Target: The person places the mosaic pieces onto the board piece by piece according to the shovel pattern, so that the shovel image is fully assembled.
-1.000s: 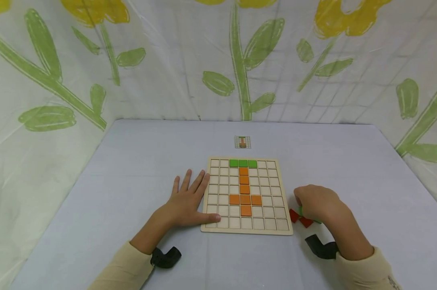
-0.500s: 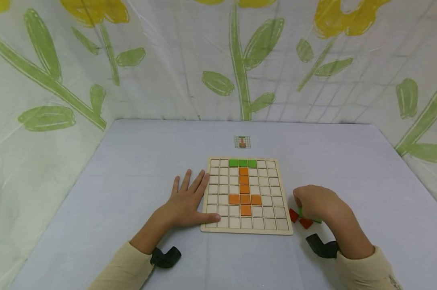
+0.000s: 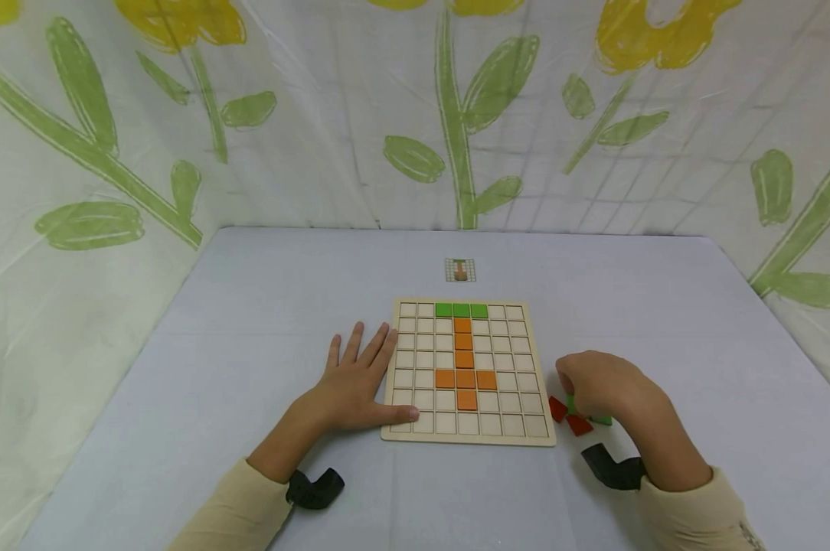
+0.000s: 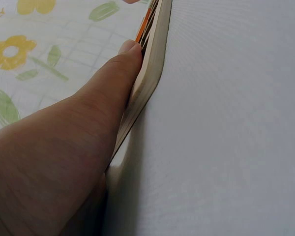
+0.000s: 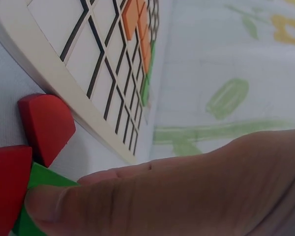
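Observation:
A pale wooden grid board (image 3: 425, 441) lies on the table, bearing a row of green squares (image 3: 462, 310) at the top and several orange squares (image 3: 464, 359) below. My left hand (image 3: 349, 394) lies spread along its left side, the thumb over the lower left rim. To the right of the board, my right hand (image 3: 604, 386) is curled down over small pieces. Its thumb presses on a green piece (image 5: 45, 176) in the right wrist view, with the other fingertips hidden behind. Two red pieces (image 5: 48, 125) with a rounded side lie against it, near the board's edge.
A small card (image 3: 460, 270) printed with a grid pattern lies beyond the board. Another green piece (image 3: 602, 419) shows under the right wrist. Black curved mounts (image 3: 316, 490) sit at both wrists. A white curtain (image 3: 318, 115) with painted flowers hangs behind the table.
My right hand has shifted very slightly left, the lower red piece has slid a little left, and more green shows beside it. My left hand and the board have stayed still.

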Demonstrator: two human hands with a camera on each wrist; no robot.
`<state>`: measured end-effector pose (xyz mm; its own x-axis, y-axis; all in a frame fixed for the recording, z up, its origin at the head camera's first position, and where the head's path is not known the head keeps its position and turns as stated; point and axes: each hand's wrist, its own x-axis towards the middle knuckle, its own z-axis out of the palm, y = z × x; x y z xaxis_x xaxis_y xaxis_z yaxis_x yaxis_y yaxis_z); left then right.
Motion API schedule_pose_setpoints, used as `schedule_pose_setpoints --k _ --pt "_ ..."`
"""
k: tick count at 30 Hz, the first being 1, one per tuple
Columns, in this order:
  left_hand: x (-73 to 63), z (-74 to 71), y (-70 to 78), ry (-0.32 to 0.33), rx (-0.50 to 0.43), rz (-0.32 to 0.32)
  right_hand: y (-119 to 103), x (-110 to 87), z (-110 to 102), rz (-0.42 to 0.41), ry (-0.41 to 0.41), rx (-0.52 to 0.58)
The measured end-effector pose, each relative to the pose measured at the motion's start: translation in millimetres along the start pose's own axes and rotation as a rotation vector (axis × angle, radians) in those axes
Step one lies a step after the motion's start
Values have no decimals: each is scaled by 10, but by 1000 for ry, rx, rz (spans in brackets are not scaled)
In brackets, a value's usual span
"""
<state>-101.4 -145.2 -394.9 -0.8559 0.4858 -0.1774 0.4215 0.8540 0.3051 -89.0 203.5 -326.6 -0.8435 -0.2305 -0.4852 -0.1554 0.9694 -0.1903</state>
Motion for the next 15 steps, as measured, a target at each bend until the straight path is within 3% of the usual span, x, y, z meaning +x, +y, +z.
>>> schedule_pose_setpoints --k 8,15 --pt "3 7 -4 4 9 2 114 6 -35 -67 26 109" --pt "4 11 -9 14 10 5 187 32 -69 -113 21 138"
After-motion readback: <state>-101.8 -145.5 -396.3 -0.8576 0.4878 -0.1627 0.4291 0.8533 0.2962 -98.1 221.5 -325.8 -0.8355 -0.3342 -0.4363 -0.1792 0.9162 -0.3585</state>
